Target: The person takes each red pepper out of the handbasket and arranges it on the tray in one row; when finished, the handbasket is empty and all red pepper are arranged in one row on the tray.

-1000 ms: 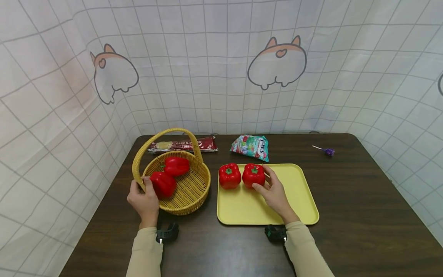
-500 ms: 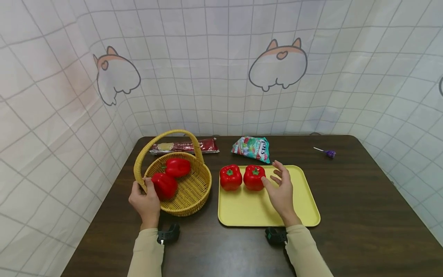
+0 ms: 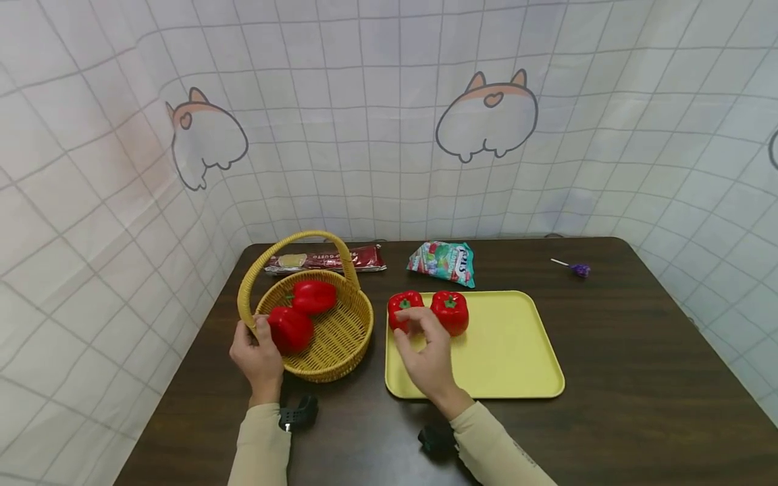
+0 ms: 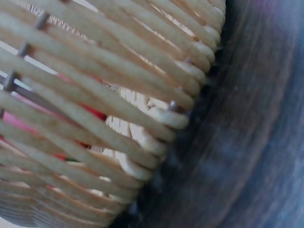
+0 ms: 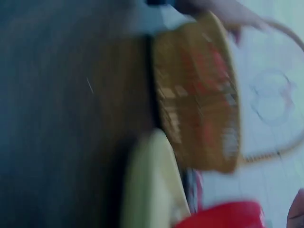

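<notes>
Left hand (image 3: 258, 361) grips round yellow wicker basket (image 3: 337, 337); right hand (image 3: 428, 360) loosely parted by glossy red bell pepper (image 3: 404, 302); best cupped squarely, basket steady

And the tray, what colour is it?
The tray is plain yellow; the head view shows it best.

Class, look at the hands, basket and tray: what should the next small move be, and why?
Probably reach the right hand into the basket for the far pepper: that hand looks empty, the left hand holds the handle, and the tray has bare room beside its two peppers.
</notes>
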{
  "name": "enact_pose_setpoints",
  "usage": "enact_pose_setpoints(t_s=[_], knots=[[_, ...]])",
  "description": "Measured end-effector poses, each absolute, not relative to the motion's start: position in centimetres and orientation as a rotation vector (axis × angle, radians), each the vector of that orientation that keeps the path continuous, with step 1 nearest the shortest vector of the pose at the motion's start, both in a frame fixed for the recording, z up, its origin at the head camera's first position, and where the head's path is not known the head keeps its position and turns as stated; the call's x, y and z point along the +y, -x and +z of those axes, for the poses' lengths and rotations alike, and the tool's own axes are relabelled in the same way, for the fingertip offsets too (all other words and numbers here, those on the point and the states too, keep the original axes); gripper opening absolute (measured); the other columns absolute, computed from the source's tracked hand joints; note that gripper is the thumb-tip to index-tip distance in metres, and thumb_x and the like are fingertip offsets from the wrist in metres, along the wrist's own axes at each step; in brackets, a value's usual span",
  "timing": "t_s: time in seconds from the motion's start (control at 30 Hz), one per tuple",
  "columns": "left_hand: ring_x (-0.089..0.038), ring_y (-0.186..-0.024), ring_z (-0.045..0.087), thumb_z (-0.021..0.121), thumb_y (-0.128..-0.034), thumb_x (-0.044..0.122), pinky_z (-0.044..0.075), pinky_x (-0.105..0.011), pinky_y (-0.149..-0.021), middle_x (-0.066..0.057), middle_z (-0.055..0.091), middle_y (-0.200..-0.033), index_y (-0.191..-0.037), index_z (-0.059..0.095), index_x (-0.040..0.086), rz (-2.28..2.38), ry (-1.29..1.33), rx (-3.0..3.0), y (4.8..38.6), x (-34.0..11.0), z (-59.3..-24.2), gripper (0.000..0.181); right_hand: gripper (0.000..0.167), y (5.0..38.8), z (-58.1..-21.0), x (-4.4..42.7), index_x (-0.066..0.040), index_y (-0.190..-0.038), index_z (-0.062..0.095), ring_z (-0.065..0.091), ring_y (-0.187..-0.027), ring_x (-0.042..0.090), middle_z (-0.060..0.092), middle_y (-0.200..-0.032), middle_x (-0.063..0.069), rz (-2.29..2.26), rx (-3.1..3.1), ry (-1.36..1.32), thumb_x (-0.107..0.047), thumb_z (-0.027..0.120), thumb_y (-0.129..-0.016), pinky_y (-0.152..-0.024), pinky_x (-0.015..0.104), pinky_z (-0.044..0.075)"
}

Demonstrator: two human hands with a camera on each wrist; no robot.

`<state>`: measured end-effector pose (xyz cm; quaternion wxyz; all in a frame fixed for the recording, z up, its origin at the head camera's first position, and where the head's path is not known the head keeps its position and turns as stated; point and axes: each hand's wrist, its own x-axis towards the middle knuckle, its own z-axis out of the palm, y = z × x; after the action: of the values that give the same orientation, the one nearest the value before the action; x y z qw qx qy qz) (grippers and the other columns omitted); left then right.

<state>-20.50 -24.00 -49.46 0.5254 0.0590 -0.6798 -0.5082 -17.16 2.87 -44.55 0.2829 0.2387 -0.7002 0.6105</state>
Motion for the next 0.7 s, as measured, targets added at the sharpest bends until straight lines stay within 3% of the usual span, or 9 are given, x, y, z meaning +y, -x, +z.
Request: enact_pose_setpoints(t_s=[0.07,0.2,0.4,0.57,0.7], knots=[[-0.013,-0.08,0.059,0.053,-0.0997,0.018,0.042,-0.016,-0.075,-0.027,0.064,-0.087,-0.095,0.063,-0.014,-1.231,-0.119,-1.614,21.1,-24.6,-50.3,0.034,0.028,17.4,-45.0,1.3,0.006,-0.105,0.063,0.058,-0.082,0.029,0.063,-0.101,0.021,1.648,-1.897,-0.729,0.015,0.067,-0.078,-0.071,0.042,0.053],[-0.022,-0.08,0.059,0.051,-0.1013,0.032,0.043,-0.017,-0.075,-0.027,0.065,-0.088,-0.095,0.063,-0.014,-1.237,-0.085,-1.605,21.4,-25.1,-50.8,0.048,0.03,18.7,-46.9,-1.3,-0.001,-0.109,0.063,0.059,-0.087,0.023,0.063,-0.107,0.017,1.705,-1.954,-0.846,0.011,0.067,-0.081,-0.072,0.047,0.055],[-0.02,-0.073,0.056,0.051,-0.1001,0.041,0.04,-0.02,-0.068,-0.025,0.065,-0.083,-0.092,0.063,-0.012,-1.217,-0.056,-1.612,21.5,-25.2,-50.9,0.056,0.029,21.1,-47.9,-3.7,-0.011,-0.113,0.065,0.056,-0.094,0.025,0.06,-0.11,0.004,1.812,-2.158,-0.743,-0.005,0.071,-0.086,-0.076,0.038,0.055],[-0.023,-0.076,0.058,0.05,-0.0991,0.046,0.041,-0.017,-0.072,-0.028,0.065,-0.084,-0.091,0.064,-0.015,-1.208,-0.036,-1.605,21.5,-25.3,-50.9,0.063,0.032,22.4,-47.0,-5.4,-0.008,-0.117,0.064,0.056,-0.1,0.035,0.061,-0.114,0.008,1.826,-2.323,-0.686,-0.009,0.072,-0.086,-0.078,0.037,0.054],[-0.032,-0.078,0.058,0.051,-0.0992,0.045,0.041,-0.015,-0.075,-0.031,0.065,-0.086,-0.092,0.066,-0.015,-1.184,-0.014,-1.582,21.5,-25.3,-50.8,0.063,0.039,23.2,-46.4,-6.8,-0.008,-0.122,0.061,0.055,-0.107,0.033,0.06,-0.117,0.006,1.782,-2.451,-0.696,-0.016,0.074,-0.086,-0.083,0.035,0.052]])
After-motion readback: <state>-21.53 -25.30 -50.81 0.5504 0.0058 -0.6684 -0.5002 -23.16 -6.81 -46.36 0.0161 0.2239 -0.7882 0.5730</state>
